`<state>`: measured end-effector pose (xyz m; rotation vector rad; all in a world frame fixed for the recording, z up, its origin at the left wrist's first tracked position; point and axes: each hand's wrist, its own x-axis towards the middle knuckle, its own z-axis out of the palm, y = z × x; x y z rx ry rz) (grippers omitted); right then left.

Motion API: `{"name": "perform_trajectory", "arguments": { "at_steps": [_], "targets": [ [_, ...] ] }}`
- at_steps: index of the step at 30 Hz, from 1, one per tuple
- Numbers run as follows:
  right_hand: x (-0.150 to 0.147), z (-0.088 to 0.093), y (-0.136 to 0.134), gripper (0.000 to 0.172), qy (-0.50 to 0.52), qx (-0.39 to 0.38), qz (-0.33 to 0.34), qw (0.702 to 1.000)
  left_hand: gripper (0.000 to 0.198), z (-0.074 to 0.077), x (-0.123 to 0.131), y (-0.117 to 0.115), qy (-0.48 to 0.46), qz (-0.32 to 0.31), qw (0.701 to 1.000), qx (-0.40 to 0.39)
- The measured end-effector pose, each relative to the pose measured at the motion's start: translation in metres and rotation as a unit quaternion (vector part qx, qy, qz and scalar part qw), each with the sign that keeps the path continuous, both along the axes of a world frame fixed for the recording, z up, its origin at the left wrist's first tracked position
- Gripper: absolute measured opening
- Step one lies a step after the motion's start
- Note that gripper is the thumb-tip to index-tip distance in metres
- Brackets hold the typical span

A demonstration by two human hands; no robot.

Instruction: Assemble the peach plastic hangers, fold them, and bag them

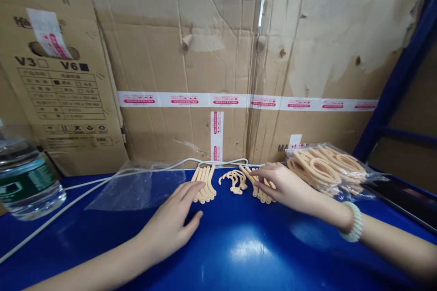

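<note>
My left hand [174, 220] lies flat on the blue table [232, 245], fingers stretched out, its fingertips touching a row of peach plastic strips [205, 185]. My right hand [285, 185] rests over a second bunch of peach strips [261, 187], fingers curled onto them; a pale bead bracelet [353, 222] is on its wrist. Between the two bunches lies a small tangle of curved peach hook pieces [235, 179].
An empty clear plastic bag [136, 186] lies left of the strips. A clear bag full of peach loop parts [324, 166] sits at the right. A water bottle [25, 177] stands far left. Cardboard boxes [191, 63] wall the back, with a white cord [102, 182] along them.
</note>
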<state>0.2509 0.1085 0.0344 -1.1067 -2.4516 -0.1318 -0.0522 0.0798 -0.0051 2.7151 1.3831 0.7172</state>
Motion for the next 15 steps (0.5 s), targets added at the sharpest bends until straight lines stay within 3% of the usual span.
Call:
{"name": "perform_trajectory", "arguments": {
  "at_steps": [2, 5, 10, 15],
  "targets": [
    [-0.004, -0.008, -0.001, 0.018, 0.022, -0.002, 0.012, 1.0, 0.041, -0.002, -0.005, 0.004, -0.007, -0.008, 1.0, 0.025],
    [-0.014, -0.024, -0.008, 0.021, 0.054, 0.055, 0.044, 0.996, 0.03, -0.005, -0.009, 0.007, -0.001, -0.02, 0.999, 0.041],
    [-0.027, -0.041, -0.025, 0.027, -0.054, 0.116, 0.093, 0.987, 0.022, -0.008, -0.009, 0.005, -0.01, -0.045, 0.998, 0.05],
    [-0.025, -0.041, -0.027, 0.029, -0.056, 0.121, 0.045, 0.99, 0.024, -0.011, -0.01, 0.007, -0.018, -0.039, 0.997, 0.06]
  ]
}}
